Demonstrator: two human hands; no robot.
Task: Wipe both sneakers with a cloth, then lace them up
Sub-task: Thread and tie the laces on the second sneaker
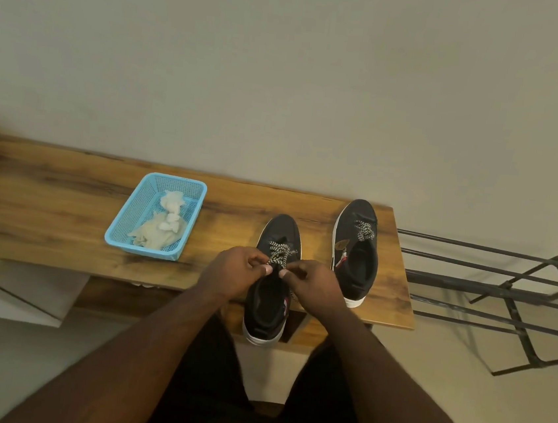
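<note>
Left hand (pixel 235 268) + right hand (pixel 315 279), centre frame: each pinches end of speckled black-white lace (pixel 280 254) w/ thumb & fingertips, prob. to pull it snug. Near black white-soled sneaker (pixel 269 310) overhangs wooden bench (pixel 47 207) edge, heel toward person for reach. Second black sneaker (pixel 356 250) just right, laced. Crumpled white cloth (pixel 162 226) parked in blue plastic basket (pixel 184 184), left; wiping looks done.

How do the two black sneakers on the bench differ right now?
The near sneaker is being handled: the left hand and right hand each pinch its lace. The far sneaker sits untouched. The near sneaker's heel overhangs the bench edge; the far sneaker rests fully on it. Both are black with white soles and speckled laces, toes toward the wall.
</note>
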